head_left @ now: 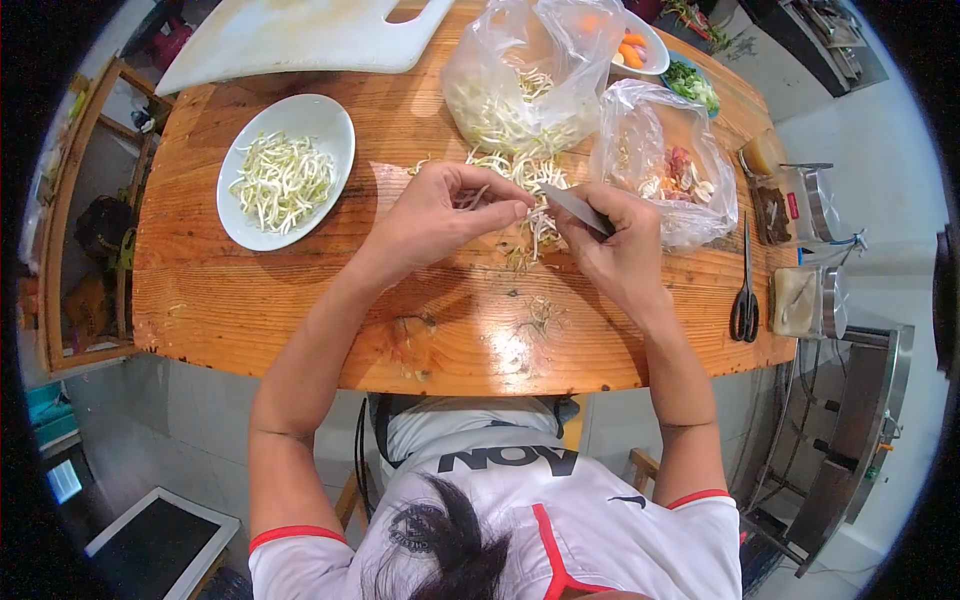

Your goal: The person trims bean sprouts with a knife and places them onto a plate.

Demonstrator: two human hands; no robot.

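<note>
My left hand (440,210) is closed in a pinch on a few thin bean sprouts, partly hidden by the fingers. Just to its right, my right hand (625,235) grips a small knife (572,207), the blade pointing toward the left fingertips. Beneath and beyond both hands lies a loose pile of bean sprouts (540,220) on the wooden table (420,350). A clear plastic bag (480,90) with more sprouts stands behind the pile. On the left, a white bowl (342,165) holds sprouts. Thin scraps (542,316) lie nearer to me.
A white cutting board (300,40) lies at the back left. To the right are a plastic bag of meat and garlic (685,180), black scissors (744,310) and several jars (797,303). Bowls of orange pieces (632,50) and chopped greens (690,87) sit at the back right.
</note>
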